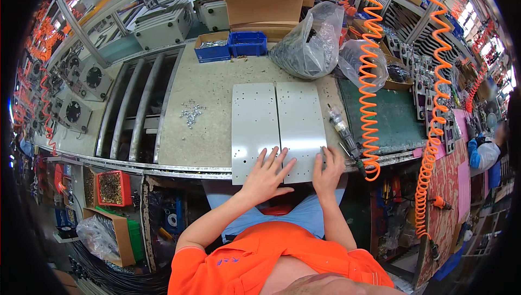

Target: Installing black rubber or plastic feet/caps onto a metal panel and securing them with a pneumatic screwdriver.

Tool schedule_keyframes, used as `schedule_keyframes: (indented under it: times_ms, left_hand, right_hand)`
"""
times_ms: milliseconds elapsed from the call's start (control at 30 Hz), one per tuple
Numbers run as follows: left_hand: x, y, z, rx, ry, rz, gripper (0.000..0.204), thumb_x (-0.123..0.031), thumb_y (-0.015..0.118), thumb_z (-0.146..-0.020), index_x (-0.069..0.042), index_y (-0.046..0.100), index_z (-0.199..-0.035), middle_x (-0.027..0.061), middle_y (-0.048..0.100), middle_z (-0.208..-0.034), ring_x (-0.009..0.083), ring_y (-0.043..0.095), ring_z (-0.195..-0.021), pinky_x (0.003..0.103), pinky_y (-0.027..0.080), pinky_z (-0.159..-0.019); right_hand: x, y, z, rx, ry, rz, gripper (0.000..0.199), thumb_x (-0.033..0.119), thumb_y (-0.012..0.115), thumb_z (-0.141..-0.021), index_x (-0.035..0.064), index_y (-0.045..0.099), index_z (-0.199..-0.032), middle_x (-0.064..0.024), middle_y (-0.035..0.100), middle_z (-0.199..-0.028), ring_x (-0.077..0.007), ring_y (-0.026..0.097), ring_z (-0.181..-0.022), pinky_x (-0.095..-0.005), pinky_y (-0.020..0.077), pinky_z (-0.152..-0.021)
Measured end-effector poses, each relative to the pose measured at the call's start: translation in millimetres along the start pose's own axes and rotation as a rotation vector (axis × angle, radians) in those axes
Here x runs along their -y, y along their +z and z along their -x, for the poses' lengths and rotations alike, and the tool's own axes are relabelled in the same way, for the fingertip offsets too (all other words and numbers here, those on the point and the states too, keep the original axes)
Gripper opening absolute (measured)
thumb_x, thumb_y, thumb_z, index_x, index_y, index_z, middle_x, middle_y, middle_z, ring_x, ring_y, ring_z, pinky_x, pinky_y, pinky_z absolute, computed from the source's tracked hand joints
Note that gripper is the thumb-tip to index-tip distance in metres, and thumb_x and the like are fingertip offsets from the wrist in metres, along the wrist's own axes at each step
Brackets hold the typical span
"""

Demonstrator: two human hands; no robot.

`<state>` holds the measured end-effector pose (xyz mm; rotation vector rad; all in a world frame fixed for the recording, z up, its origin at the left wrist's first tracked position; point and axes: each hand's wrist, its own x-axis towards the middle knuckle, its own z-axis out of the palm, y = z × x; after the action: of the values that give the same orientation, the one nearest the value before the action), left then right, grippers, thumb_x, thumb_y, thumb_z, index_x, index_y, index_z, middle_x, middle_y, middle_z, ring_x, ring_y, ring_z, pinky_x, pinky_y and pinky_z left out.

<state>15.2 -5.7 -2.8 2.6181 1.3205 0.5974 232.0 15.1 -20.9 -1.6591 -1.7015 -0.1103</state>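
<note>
We wear orange short-sleeved shirt (252, 259), small blue-purple chest marking (228, 261); light-blue trousers (296, 220). Left hand (264, 180), right hand (328, 174) bare.

The two panels (255, 118) at the centre look like painted metal, smooth and semi-glossy, with a bright sheen toward six o'clock. Beneath, the surface (211, 86) is matt, dull and speckled. Bare metal bars (147, 100) at ten o'clock have a worn, greyish shine; the small parts (191, 115) nearer in are bright metal. At twelve, blue plastic bins (247, 42) stand before matt brown cardboard (266, 10). The bag (321, 53) at one is crinkled, glossy clear plastic. At six, the orange shirt (255, 251) is matt cloth.
</note>
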Motion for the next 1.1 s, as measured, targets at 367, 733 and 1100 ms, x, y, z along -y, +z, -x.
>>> schedule_keyframes:
  times_ms: [367,733,1100]
  left_hand:
    - [7.2,5.1,-0.3,0.01,0.026,-0.132,0.071,-0.052,0.066,-0.085,-0.015,0.048,-0.143,0.0209,0.041,-0.149,0.0411,0.039,-0.138,0.057,0.027,-0.114]
    - [8.5,0.7,5.9,0.005,0.025,-0.109,0.07,-0.054,0.065,-0.086,-0.015,0.049,-0.141,0.0195,0.043,-0.147,0.0397,0.04,-0.137,0.056,0.031,-0.112]
    - [18.7,-2.6,-30.6,-0.05,0.043,0.166,0.062,-0.045,0.067,-0.088,-0.009,0.053,-0.137,0.0203,0.049,-0.142,0.0428,0.048,-0.128,0.055,0.037,-0.108]
  right_hand:
    - [30.7,-0.3,-204.1,-0.085,-0.405,-0.342,0.019,-0.003,0.054,-0.088,-0.0026,0.063,-0.105,-0.02,0.064,-0.105,-0.0373,0.06,-0.102,-0.0411,0.0477,-0.09]
    - [-15.1,150.0,-441.3,0.706,-0.465,0.756,0.026,0.017,0.059,-0.082,0.0028,0.073,-0.097,-0.024,0.069,-0.102,-0.0368,0.068,-0.098,-0.0458,0.0553,-0.079]
    - [-28.2,194.3,-474.2,1.072,-0.546,0.767,0.038,0.027,0.058,-0.084,0.0028,0.071,-0.111,-0.0222,0.065,-0.12,-0.0368,0.064,-0.11,-0.0441,0.0517,-0.091]
